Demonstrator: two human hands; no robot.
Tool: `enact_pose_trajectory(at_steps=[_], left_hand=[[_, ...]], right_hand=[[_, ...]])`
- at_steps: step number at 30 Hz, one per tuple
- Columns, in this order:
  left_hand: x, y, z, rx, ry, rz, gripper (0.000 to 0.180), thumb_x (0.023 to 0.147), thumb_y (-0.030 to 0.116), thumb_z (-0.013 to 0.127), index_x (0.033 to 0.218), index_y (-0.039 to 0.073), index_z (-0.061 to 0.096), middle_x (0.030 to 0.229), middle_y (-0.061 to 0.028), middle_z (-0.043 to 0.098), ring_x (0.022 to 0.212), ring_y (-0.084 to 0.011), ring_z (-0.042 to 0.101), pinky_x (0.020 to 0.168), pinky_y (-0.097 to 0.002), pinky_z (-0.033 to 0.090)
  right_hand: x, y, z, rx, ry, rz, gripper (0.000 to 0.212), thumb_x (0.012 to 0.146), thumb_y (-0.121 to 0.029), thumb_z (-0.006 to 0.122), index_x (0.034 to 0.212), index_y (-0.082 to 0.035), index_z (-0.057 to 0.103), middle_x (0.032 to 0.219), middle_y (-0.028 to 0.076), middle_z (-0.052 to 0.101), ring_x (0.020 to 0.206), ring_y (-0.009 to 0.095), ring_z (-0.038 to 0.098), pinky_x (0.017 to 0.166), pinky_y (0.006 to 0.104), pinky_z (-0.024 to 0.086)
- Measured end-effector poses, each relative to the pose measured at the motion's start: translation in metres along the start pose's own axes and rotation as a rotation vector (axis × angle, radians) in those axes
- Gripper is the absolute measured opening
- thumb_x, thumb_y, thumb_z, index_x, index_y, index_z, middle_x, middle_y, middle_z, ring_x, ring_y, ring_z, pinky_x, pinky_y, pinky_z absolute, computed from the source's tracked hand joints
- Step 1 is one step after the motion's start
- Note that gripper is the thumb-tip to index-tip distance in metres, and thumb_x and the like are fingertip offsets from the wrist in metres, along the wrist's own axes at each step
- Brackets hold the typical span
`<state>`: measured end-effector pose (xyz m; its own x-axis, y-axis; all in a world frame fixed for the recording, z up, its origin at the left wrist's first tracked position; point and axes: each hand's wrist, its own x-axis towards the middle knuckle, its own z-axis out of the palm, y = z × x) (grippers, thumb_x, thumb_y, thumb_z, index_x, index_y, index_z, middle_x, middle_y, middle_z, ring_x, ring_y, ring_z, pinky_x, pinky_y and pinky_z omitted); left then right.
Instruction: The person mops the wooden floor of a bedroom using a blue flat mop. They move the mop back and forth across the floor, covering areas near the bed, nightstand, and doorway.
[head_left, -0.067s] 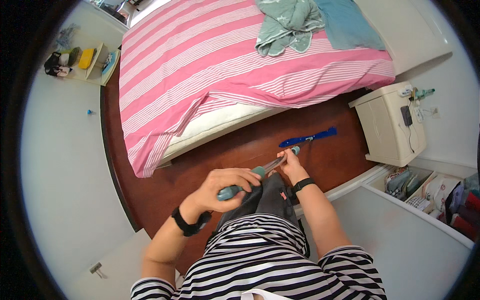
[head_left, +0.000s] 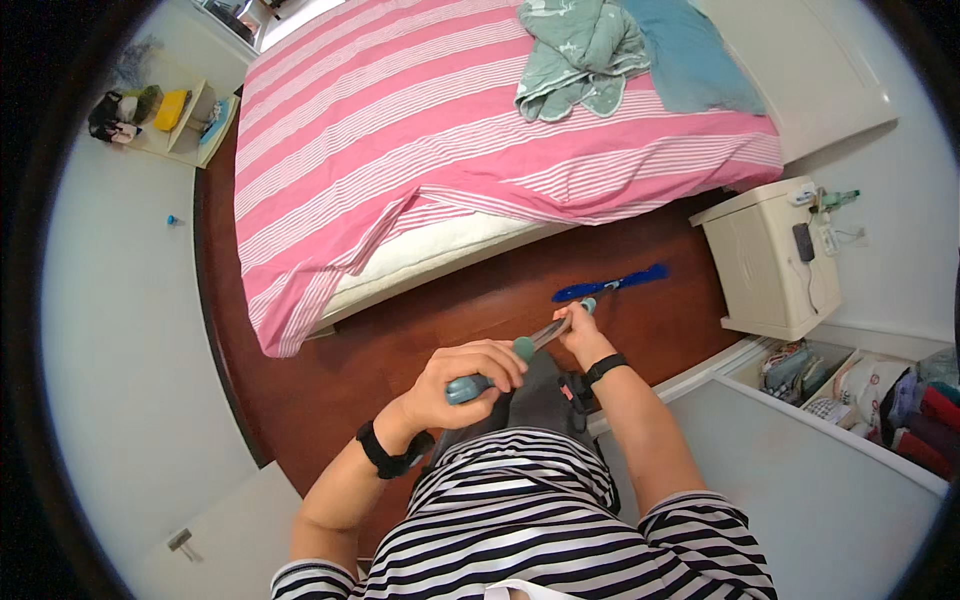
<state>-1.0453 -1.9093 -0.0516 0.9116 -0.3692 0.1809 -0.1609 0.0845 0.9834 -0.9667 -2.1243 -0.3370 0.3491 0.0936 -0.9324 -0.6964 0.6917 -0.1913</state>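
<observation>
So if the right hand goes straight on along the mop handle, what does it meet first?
Probably the blue mop head on the wooden floor; the right hand points that way, though depth is unclear.

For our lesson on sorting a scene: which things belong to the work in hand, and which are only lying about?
In hand:
left hand on the mop handle
right hand on its shaft
blue mop head on the wooden floor

Lying about:
striped bed
crumpled green cloth
bedside cabinet

1. One bed (head_left: 480, 150) in here, with two cloth heaps at its head end.
2. One nightstand (head_left: 765, 265) right beside that bed.
3. One mop (head_left: 590, 300) near the bed's long side.
4. Two hands on the mop, a dark wristband on each.
</observation>
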Motion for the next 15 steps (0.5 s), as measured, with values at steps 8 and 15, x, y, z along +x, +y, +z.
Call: enact_pose_trajectory(at_steps=[8, 15], left_hand=[[-0.049, 0.027, -0.034, 0.21, 0.182, 0.116, 0.012, 0.074, -0.004, 0.071, 0.083, 0.001, 0.065, 0.078, -0.0126, 0.067, 0.08, -0.0289, 0.068, 0.09, -0.0455, 0.052], [-0.042, 0.059, -0.01, 0.519, 0.101, 0.22, 0.013, 0.069, 0.001, 0.073, 0.078, 0.006, 0.066, 0.075, -0.0073, 0.066, 0.072, -0.0232, 0.069, 0.066, -0.0348, 0.059]], right_hand=[[-0.008, 0.052, 0.048, -0.123, -0.023, 0.057, 0.009, 0.09, -0.014, 0.052, 0.083, -0.008, 0.05, 0.07, 0.006, 0.057, 0.071, 0.023, 0.061, 0.069, 0.0407, 0.052], [-0.016, 0.085, 0.08, -0.227, -0.209, 0.248, 0.013, 0.092, -0.015, 0.055, 0.085, -0.007, 0.048, 0.069, 0.006, 0.055, 0.065, 0.021, 0.059, 0.062, 0.0373, 0.056]])
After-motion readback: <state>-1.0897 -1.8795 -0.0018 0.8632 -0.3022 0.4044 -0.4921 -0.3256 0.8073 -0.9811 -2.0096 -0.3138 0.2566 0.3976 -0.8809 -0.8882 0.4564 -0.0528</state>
